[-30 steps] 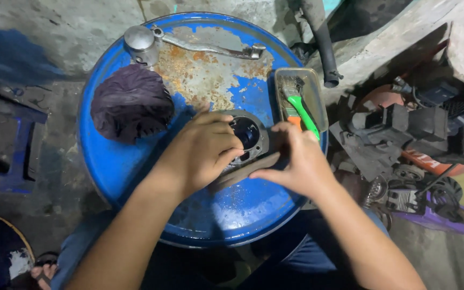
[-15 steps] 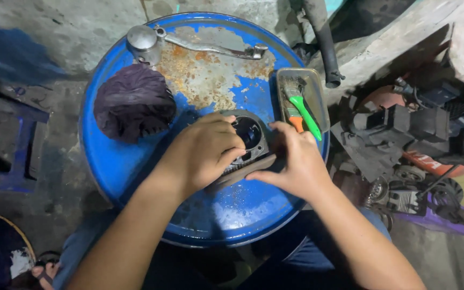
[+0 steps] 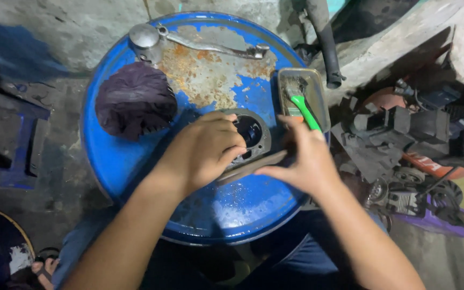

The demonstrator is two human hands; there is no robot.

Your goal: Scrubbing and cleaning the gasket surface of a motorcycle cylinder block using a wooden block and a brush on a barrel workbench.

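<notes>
Rusty blue drum top (image 3: 205, 209): left hand (image 3: 202, 153) fingers curled over round metal engine part (image 3: 251, 134), half hidden; right hand (image 3: 307, 161) pinches flat grey strip (image 3: 253, 167) beside it.

Dim, cool light falls from above onto the round blue metal drum top (image 3: 135, 161), which shows soft white glare near its front edge. Left of the drum the floor sinks into deep shadow. Right of it the clutter looks murky, and the frame edges are slightly soft.
</notes>
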